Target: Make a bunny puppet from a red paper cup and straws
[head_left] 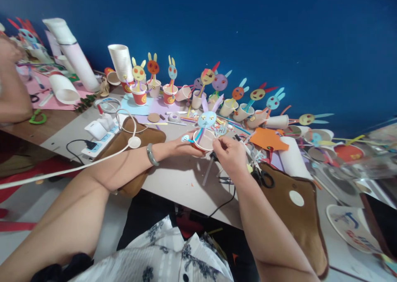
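Note:
My left hand [182,147] is wrapped round a paper cup [207,139] from the left and below, holding it tilted so its open mouth faces me. From the cup rises a rabbit figure with a round light-blue paper face [206,120], lilac ears and coloured strips for a body. At the cup's right rim my right hand [230,153] is closed in a pinch; what lies between its fingertips is hidden. Just behind those fingers shows a small paper tag marked "Hi" [222,130]. Below my right hand lies a translucent stick [208,171] beside a black tip.
Several finished rabbit cups [170,95] line the blue wall. Black-handled scissors [263,178] and a brown cushion [288,224] lie right. A power strip [101,143] and white cable [77,169] are left. An orange paper piece [269,139] lies behind. Another person's arm [12,83] shows far left.

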`<state>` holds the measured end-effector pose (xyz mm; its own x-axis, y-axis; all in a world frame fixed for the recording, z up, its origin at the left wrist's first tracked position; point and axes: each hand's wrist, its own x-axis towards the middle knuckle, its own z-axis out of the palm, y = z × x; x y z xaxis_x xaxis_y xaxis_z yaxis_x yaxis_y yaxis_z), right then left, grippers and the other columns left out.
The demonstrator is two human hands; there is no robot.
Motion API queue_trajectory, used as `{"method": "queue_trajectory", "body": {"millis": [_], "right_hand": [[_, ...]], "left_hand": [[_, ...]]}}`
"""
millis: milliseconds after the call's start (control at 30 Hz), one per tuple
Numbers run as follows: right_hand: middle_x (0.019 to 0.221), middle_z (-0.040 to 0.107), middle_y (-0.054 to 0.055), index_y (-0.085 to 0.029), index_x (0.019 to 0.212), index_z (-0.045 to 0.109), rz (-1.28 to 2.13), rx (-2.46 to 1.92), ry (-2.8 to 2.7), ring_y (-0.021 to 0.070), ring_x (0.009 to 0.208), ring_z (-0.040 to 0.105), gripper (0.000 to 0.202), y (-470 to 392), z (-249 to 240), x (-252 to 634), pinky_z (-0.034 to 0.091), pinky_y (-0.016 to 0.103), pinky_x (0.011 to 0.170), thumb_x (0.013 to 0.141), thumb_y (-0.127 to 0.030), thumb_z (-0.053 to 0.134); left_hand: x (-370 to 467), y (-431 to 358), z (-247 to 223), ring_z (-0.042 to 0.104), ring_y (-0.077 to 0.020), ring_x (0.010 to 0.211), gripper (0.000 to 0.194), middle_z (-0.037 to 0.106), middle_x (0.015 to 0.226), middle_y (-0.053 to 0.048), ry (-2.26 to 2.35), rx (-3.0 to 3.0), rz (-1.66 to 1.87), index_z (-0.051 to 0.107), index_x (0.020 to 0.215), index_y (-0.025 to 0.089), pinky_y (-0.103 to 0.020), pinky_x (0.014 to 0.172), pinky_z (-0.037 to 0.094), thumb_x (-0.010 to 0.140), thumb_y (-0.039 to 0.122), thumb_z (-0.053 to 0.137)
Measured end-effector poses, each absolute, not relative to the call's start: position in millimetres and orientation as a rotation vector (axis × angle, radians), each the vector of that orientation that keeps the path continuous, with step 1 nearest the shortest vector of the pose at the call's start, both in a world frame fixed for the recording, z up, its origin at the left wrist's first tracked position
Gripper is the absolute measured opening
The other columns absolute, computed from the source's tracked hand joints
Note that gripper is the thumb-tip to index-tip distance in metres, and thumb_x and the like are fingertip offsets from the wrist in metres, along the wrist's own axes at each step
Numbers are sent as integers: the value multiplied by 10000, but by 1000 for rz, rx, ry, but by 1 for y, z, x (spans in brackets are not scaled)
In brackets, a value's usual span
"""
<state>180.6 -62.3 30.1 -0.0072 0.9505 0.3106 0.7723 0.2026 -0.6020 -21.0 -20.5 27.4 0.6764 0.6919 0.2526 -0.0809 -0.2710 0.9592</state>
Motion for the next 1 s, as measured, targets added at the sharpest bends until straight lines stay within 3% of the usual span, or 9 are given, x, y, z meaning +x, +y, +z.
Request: {"method": "queue_trajectory", "body": {"millis": [267, 567, 1000], "right_hand": [[533, 411, -18, -247, 583, 447, 350, -1573, -1824, 138, 552, 384, 313, -63, 33, 180, 315, 306, 599, 827, -426, 524], [547, 508, 2, -244, 643, 547, 311, -1575, -1837, 157, 552, 444, 253, -61, 31, 181, 334, 309, 599, 819, -421, 506], [493, 439, -22, -269, 617, 452, 314, -1583, -1806, 154, 524, 406, 251, -61, 31, 181, 304, 308, 570, 819, -383, 547]], "left_hand": [[-22, -23, 26, 626, -221, 852, 182, 702, 848, -51, 498, 1734, 748, 686, 789, 207, -380, 917, 552, 733, 333, 804], [-25, -27, 30, 603, -199, 897, 166, 683, 886, -25, 593, 1773, 694, 646, 831, 201, -362, 969, 557, 751, 269, 775], [-26, -27, 27, 593, -201, 871, 182, 681, 888, -35, 522, 1774, 724, 665, 825, 212, -363, 928, 531, 777, 359, 760]]}}
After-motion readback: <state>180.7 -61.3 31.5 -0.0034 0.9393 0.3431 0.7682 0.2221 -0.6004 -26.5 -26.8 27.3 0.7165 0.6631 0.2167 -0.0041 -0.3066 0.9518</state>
